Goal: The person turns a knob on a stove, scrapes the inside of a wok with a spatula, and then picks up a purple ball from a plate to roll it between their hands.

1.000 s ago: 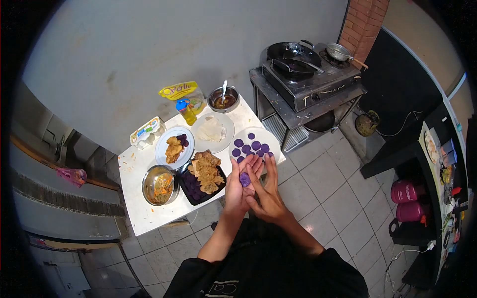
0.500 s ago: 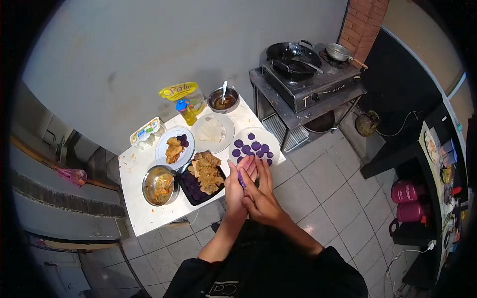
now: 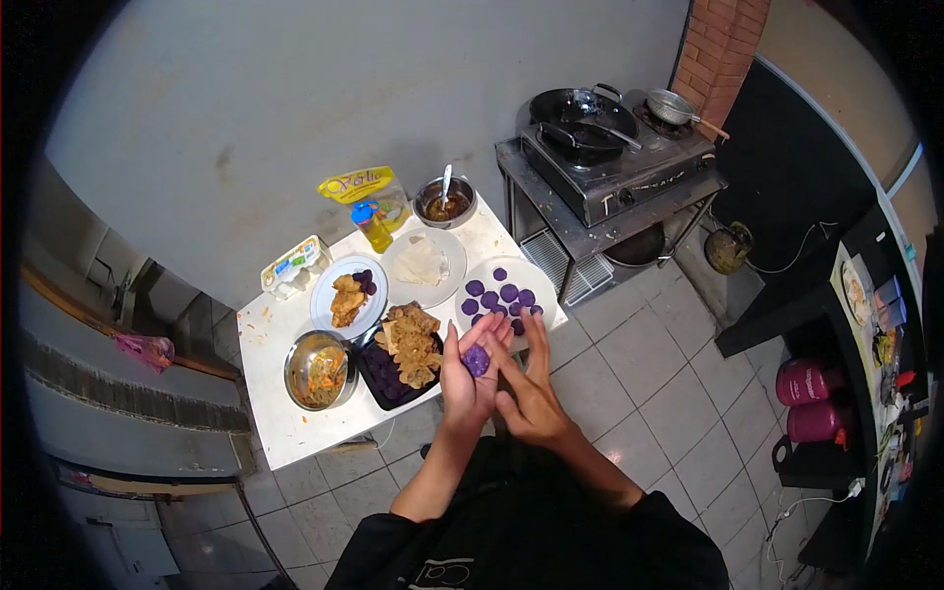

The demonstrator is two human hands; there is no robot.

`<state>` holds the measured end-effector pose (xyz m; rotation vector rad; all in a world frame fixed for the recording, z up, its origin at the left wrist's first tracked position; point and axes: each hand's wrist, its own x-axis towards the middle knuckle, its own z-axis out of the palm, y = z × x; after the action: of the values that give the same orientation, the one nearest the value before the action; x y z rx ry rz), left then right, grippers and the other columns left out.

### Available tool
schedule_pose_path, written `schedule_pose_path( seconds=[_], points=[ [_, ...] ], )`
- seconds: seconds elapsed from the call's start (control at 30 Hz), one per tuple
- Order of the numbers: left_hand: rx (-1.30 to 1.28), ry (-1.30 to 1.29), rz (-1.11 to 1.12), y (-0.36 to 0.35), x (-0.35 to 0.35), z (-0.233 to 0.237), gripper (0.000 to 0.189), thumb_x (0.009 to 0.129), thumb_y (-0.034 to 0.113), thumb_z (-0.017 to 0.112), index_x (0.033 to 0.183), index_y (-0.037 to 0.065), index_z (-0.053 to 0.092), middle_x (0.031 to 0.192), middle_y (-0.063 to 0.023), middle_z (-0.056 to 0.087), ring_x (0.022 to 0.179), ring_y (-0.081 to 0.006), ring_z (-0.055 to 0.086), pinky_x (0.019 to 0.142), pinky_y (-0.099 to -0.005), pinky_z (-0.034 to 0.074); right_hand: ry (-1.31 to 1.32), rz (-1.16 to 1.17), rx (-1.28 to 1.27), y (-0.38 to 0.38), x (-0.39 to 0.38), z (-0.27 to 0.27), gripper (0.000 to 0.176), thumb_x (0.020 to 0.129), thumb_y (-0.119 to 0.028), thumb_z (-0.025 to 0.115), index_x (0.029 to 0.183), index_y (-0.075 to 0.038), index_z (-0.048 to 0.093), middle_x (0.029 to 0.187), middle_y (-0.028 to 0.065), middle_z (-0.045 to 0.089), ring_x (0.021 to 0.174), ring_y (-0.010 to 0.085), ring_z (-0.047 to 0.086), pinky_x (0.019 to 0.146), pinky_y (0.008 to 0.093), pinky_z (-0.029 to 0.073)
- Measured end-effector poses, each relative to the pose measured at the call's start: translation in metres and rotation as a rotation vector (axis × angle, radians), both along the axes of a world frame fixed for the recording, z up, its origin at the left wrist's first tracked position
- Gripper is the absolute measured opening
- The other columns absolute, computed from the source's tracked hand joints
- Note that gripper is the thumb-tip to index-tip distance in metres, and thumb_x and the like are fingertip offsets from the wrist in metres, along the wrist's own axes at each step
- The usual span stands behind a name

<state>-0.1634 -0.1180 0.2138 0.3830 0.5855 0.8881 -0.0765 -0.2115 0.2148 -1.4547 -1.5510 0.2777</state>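
Note:
A round ball of purple dough [image 3: 476, 361] rests on the upturned palm of my left hand [image 3: 462, 391]. My right hand [image 3: 539, 401] is beside it, fingers stretched and apart, its fingertips near the left fingers. Just beyond my hands is a white plate [image 3: 521, 268] with several flattened purple rounds [image 3: 508, 292] on it; my fingers hide its near edge. To the left of my hands, a black tray [image 3: 395, 402] carries purple pieces and golden-brown fried food [image 3: 411, 344].
On the white table [image 3: 280, 433] stand a metal bowl of vegetable mix [image 3: 320, 372], a plate of fried food [image 3: 324, 313], a plate of thin wrappers [image 3: 423, 264], a bottle [image 3: 371, 226] and a sauce bowl [image 3: 443, 204]. A stove [image 3: 610, 177] with pans stands at back right.
My hands were pressed together around the purple dough. Now they have parted, the right hand shifting a little to the right, and the dough ball shows on my left palm.

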Motion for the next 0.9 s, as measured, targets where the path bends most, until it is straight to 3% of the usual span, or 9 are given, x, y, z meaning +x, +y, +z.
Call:
schedule_pose_path(
  seconds=[0.2, 0.4, 0.6, 0.7, 0.8, 0.9],
  points=[
    [0.013, 0.022, -0.078, 0.003, -0.001, -0.004, 0.069, 0.108, 0.045, 0.024, 0.138, -0.013, 0.045, 0.140, -0.0292, 0.051, 0.131, -0.0379, 0.051, 0.118, -0.0486, 0.035, -0.106, 0.022, -0.073, 0.002, -0.002, -0.002, 0.060, 0.093, -0.025, 0.057, 0.150, -0.012, 0.046, 0.161, 0.0325, 0.011, 0.147, 0.0563, 0.006, 0.118, 0.0630, 0.009],
    [0.067, -0.080, -0.187, 0.007, -0.007, -0.004, 0.077, 0.107, 0.052, 0.020, 0.135, -0.014, 0.048, 0.134, -0.0292, 0.056, 0.128, -0.0386, 0.054, 0.115, -0.0491, 0.038, 0.069, -0.021, 0.060, 0.006, 0.007, -0.012, 0.049, 0.094, -0.026, 0.061, 0.141, -0.014, 0.057, 0.161, 0.0305, 0.014, 0.148, 0.0531, 0.009, 0.118, 0.0617, 0.012],
    [0.181, -0.103, -0.377, 0.010, -0.014, 0.011, 0.078, 0.106, 0.058, 0.019, 0.141, -0.007, 0.045, 0.130, -0.0277, 0.059, 0.122, -0.0363, 0.059, 0.110, -0.0472, 0.043, 0.039, -0.100, 0.054, 0.004, 0.008, -0.006, 0.055, 0.081, -0.021, 0.080, 0.133, -0.013, 0.063, 0.159, 0.0258, 0.024, 0.148, 0.0510, 0.013, 0.118, 0.0602, 0.016],
    [0.161, -0.097, -0.464, 0.011, -0.014, 0.007, 0.078, 0.105, 0.058, 0.020, 0.143, -0.007, 0.042, 0.123, -0.0268, 0.063, 0.117, -0.0376, 0.062, 0.106, -0.0476, 0.046, 0.059, -0.107, 0.042, 0.006, 0.012, -0.004, 0.058, 0.073, -0.018, 0.085, 0.129, -0.013, 0.068, 0.159, 0.0234, 0.027, 0.149, 0.0473, 0.014, 0.120, 0.0551, 0.018],
    [0.114, -0.123, -0.473, 0.017, -0.016, -0.007, 0.073, 0.106, 0.056, 0.022, 0.143, -0.004, 0.042, 0.120, -0.0257, 0.065, 0.114, -0.0358, 0.064, 0.103, -0.0458, 0.049, 0.004, -0.054, 0.063, 0.007, 0.015, -0.007, 0.050, 0.078, -0.018, 0.082, 0.126, -0.014, 0.068, 0.155, 0.0229, 0.034, 0.148, 0.0494, 0.015, 0.117, 0.0598, 0.019],
    [0.134, -0.130, -0.480, 0.014, -0.014, 0.006, 0.067, 0.107, 0.053, 0.023, 0.142, -0.001, 0.043, 0.122, -0.0240, 0.064, 0.116, -0.0327, 0.063, 0.100, -0.0431, 0.051, 0.008, -0.117, 0.093, 0.007, 0.015, -0.004, 0.049, 0.070, -0.015, 0.086, 0.118, -0.012, 0.074, 0.152, 0.0208, 0.041, 0.147, 0.0455, 0.023, 0.118, 0.0550, 0.022]
  ],
)
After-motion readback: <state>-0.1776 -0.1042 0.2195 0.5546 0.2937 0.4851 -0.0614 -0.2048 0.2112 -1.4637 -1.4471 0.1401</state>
